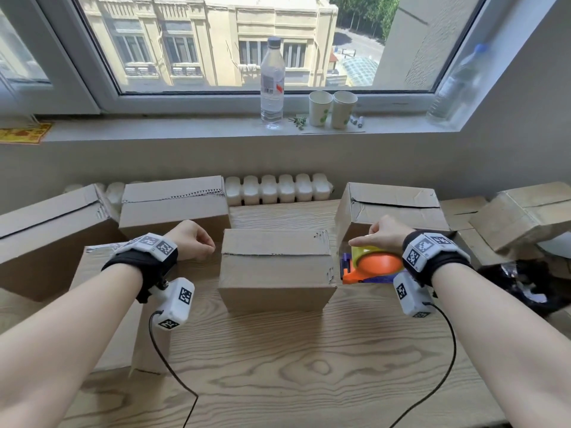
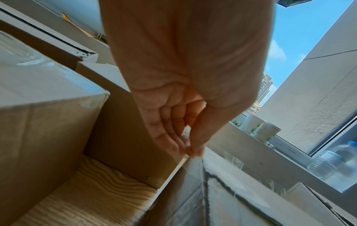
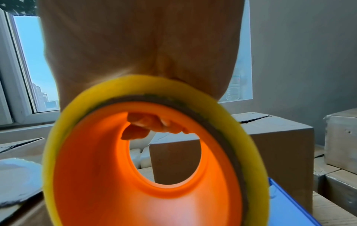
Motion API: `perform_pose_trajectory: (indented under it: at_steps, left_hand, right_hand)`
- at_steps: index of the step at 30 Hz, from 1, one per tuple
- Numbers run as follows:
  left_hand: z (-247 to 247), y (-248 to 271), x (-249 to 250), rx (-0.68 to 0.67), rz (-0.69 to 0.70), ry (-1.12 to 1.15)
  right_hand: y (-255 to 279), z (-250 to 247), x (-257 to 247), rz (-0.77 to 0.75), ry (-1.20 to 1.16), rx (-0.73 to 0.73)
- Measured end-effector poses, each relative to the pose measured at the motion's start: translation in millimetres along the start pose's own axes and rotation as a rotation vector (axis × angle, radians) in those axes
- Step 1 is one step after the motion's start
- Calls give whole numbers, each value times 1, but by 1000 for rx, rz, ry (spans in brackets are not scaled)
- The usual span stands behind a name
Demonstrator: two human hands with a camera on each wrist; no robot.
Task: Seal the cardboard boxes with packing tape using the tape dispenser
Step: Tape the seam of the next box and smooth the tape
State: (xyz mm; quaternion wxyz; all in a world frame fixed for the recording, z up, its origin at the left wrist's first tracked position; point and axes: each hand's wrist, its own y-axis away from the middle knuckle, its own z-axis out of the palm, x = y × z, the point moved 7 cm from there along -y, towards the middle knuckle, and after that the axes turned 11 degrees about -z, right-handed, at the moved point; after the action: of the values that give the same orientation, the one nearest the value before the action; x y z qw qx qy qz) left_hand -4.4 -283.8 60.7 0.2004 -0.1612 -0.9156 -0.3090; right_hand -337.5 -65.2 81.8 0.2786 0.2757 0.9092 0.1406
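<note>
A plain upper-floor room, more like an office or spare room being used for packing than a shop or workshop. A wood-grain surface [image 1: 309, 366] is sitting under a wide window [image 1: 216, 41] that is looking down on a pale yellow building [image 1: 200, 32], treetops and a road. A white radiator [image 1: 278, 188] is running along the wall below the sill [image 1: 185, 128]. Brown cardboard boxes [image 1: 275, 267] are crowding the surface on both sides, some showing clear tape on their seams. On the sill a clear water bottle [image 1: 272, 81], two paper cups [image 1: 332, 108], a couple of markers [image 1: 357, 121] and a second bottle [image 1: 457, 88] are standing, everyday clutter rather than trade equipment.
</note>
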Motion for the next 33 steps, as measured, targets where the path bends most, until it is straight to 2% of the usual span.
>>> perform_pose_trajectory:
  at_steps: [15, 23, 29, 33]
  left_hand:
    - [19, -16, -11, -21, -69, -18]
    - [29, -16, 0, 23, -78, -152]
    - [38, -21, 4, -25, -98, -236]
    - [37, -20, 10, 4, -106, -252]
  right_hand:
    - [-23, 23, 5, -3, 155, -37]
    - [-28, 49, -7, -1, 264, 7]
    - [-32, 59, -13, -2, 264, 27]
    - [-31, 62, -12, 5, 226, 38]
